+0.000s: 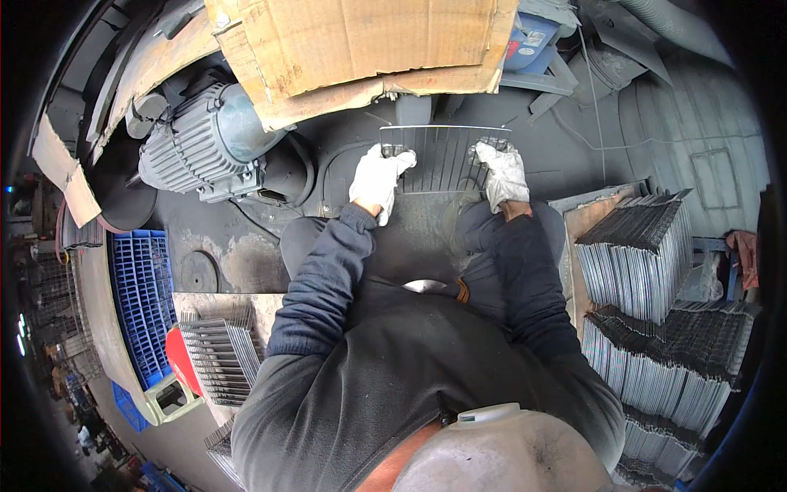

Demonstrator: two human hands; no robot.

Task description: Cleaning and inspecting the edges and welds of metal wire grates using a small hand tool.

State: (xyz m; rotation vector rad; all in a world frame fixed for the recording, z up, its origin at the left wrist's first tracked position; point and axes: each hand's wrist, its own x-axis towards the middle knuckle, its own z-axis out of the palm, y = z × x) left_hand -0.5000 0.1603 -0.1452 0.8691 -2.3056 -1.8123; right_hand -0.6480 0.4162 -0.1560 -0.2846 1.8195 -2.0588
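In white work gloves, my left hand (379,176) and my right hand (502,172) grip a wire rack (443,160) by its two opposite sides. It is a dark, roughly rectangular grid of thin parallel wires with a brighter straight bar along its far edge. The rack is held out in front of my knees, below a big sheet of cardboard (369,41). My fingers are closed over the rack's sides, and the gloves hide the wires there.
An electric motor (201,139) stands at the left, near a dark round wheel (123,193). Tall stacks of wire racks (635,262) are at my right. More racks (217,353) lie at my left, beside a blue plastic crate (143,303) and a red object (182,361).
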